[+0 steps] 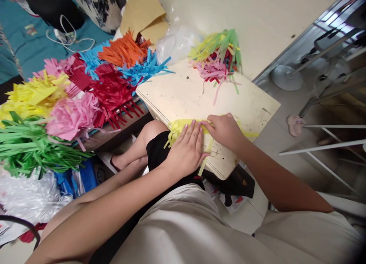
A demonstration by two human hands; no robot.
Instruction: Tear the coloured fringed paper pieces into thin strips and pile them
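Note:
A strip of yellow fringed tissue paper (177, 126) lies across the near part of a worn cream board (171, 94). My left hand (186, 148) rests flat on the paper, its fingers stretched out and close together. Just to the right, my right hand (224, 130) has its fingers curled on the same paper, with the fingertips close to those of the left. Thin yellow strands hang toward the board's near edge. Farther back on the board is a bunch of pink, green and yellow fringes (215, 63).
Fringed paper bundles crowd the left side: green (37, 144), yellow (37, 94), pink (73, 117), red (110, 92) and orange (124, 50). Clear plastic (31, 195) lies below them. Brown paper (143, 14) sits behind. White metal legs (326, 147) stand on the right.

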